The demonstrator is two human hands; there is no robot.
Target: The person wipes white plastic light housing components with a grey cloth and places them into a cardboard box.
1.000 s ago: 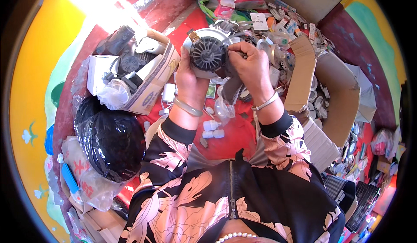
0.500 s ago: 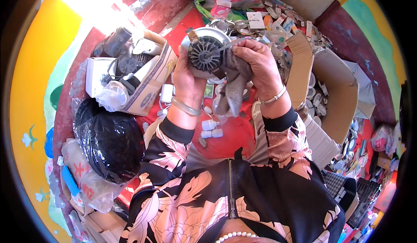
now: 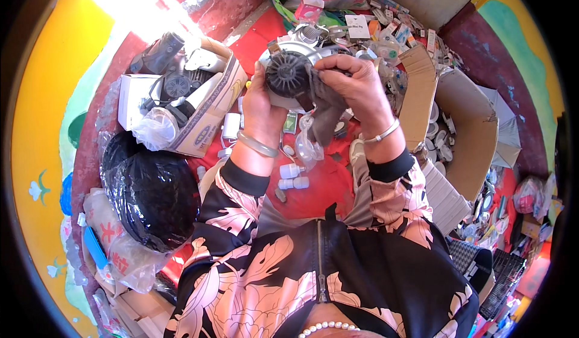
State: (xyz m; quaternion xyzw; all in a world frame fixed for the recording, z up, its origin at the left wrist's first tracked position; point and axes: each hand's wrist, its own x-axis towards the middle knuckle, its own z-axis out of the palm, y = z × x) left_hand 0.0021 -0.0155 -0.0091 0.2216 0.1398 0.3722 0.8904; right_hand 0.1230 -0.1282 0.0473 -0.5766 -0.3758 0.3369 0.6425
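Messy red floor (image 3: 319, 187) full of boxes and bits, left hand (image 3: 260, 105) clamped round a motor (image 3: 288, 72) held up mid-air, right hand (image 3: 356, 84) pinching a grey rag (image 3: 325, 111) onto it, so mid-wipe; next probably needs turning it to a fresh side.

Left carton: an open cardboard box (image 3: 208, 130) held dark mask parts.
Black bag (image 3: 154, 196): lay below that box.
Floor centre: small white bottles (image 3: 292, 177) lay on red cloth (image 3: 325, 184).
Right side: flattened cardboard (image 3: 467, 133) stood open.
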